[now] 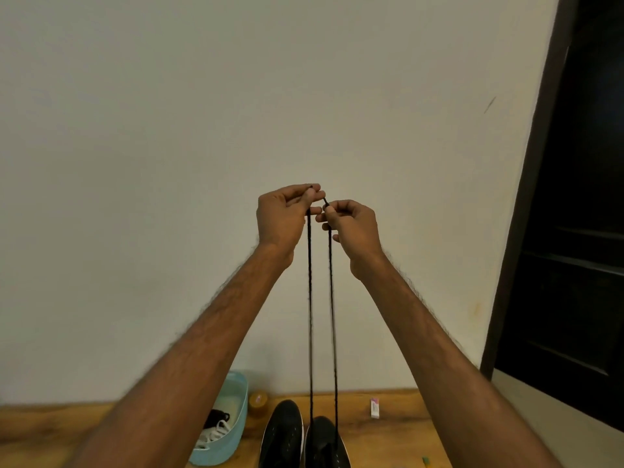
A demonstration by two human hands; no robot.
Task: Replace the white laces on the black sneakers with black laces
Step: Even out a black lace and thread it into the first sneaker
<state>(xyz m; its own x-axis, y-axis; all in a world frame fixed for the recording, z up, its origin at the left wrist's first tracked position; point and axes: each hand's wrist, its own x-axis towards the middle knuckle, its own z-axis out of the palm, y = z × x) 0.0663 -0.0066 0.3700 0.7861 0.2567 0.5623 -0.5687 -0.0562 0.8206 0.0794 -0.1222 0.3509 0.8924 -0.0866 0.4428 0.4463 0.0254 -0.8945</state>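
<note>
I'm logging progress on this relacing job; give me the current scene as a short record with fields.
left hand: raised, pinches one end of the black lace
right hand: raised, pinches the other end
lace path: two strands hang straight down to the sneaker on the right
sneaker on the left: beside it on the wooden table
blue basket: left of the sneakers, holds white laces

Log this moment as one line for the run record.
left hand: pinches one black lace end | right hand: pinches other end | lace: both strands hang down to black sneaker | white laces: in blue basket
</note>
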